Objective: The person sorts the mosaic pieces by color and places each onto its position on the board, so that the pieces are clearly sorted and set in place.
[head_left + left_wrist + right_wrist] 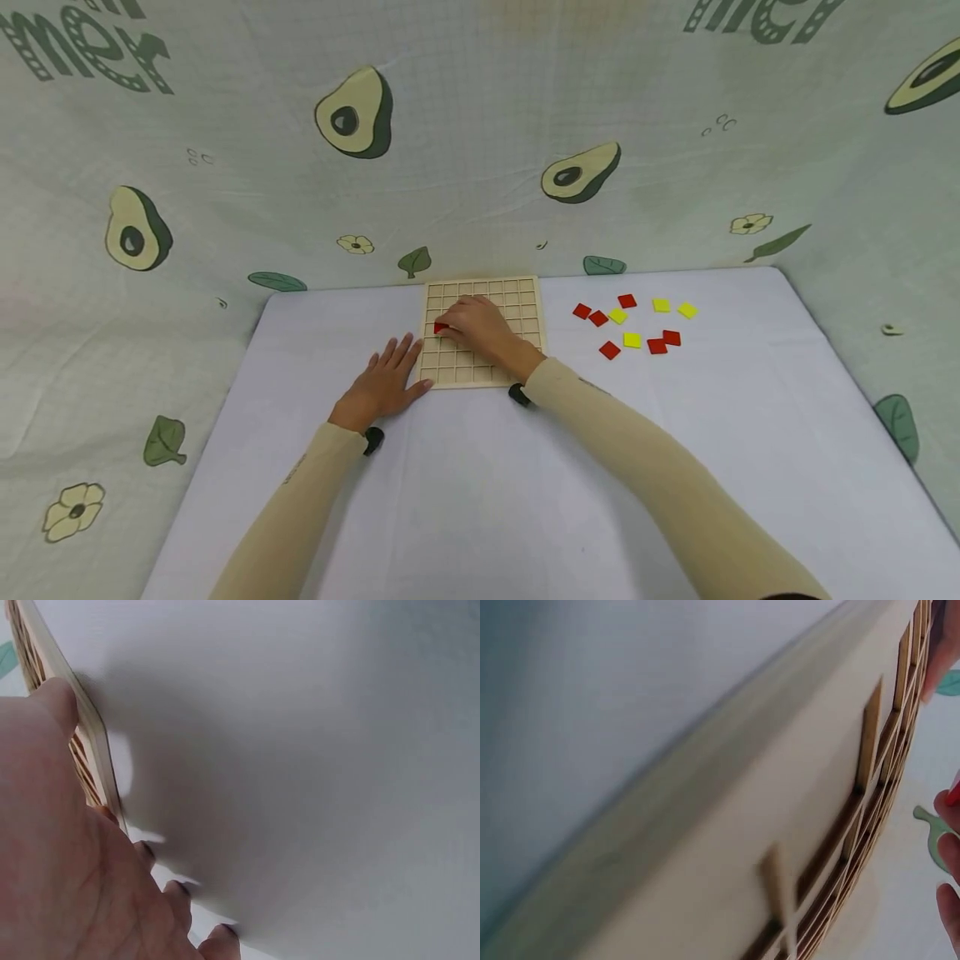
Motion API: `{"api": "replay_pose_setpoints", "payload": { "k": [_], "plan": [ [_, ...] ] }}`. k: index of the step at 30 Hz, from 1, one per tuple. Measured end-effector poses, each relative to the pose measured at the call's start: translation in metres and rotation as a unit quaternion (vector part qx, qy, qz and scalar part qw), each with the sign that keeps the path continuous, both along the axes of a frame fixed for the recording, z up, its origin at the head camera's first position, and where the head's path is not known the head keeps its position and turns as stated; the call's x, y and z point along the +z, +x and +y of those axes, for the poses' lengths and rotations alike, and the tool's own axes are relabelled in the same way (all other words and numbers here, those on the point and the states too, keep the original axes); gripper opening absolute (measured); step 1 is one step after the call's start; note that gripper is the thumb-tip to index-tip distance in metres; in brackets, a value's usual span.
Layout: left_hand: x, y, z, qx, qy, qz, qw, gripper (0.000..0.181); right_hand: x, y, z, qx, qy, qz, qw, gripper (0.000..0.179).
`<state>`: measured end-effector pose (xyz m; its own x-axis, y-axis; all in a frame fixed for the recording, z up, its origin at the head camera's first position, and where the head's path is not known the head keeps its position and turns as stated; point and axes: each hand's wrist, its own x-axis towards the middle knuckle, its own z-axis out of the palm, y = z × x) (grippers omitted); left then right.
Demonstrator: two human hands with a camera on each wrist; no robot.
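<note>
A square wooden board (454, 372) with a raised grid of small compartments lies on the table. My right hand (482, 328) is over it, pinching a red square tile (440, 328) between thumb and fingers near the board's left side. The right wrist view shows only a sliver of that red tile (953, 795) at the fingertips. My left hand (384, 385) rests with fingers spread on the cloth beside the board's near left corner. In the left wrist view its thumb (60, 699) touches the board's rim (96, 735).
Right of the board, loose red tiles (610, 350) and yellow tiles (632, 340) are scattered on the white tablecloth (480, 483). Two red ones overlap or touch. Fabric printed with avocados (356, 113) hangs behind the table and along its sides.
</note>
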<state>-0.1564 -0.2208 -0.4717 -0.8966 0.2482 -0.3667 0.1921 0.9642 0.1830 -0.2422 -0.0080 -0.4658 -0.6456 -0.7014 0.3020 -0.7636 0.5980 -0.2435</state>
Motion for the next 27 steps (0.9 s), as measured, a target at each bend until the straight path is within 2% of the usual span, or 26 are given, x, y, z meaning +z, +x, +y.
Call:
{"api": "replay_pose_setpoints", "payload": {
  "k": [8, 18, 27],
  "plan": [
    [-0.008, -0.002, -0.004, -0.002, 0.005, 0.004, 1.0, 0.084, 0.0, -0.006, -0.015, -0.006, 0.033, -0.018, 0.9993, 0.027],
    [0.006, 0.001, 0.001, -0.009, 0.001, -0.008, 0.9999, 0.081, -0.003, -0.013, -0.027, -0.026, 0.077, -0.016, 0.9966, 0.021],
    [-0.001, -0.001, -0.001, -0.005, -0.005, -0.007, 0.9999, 0.083, 0.003, -0.016, -0.036, -0.032, 0.125, -0.027, 0.9913, 0.018]
  ]
}}
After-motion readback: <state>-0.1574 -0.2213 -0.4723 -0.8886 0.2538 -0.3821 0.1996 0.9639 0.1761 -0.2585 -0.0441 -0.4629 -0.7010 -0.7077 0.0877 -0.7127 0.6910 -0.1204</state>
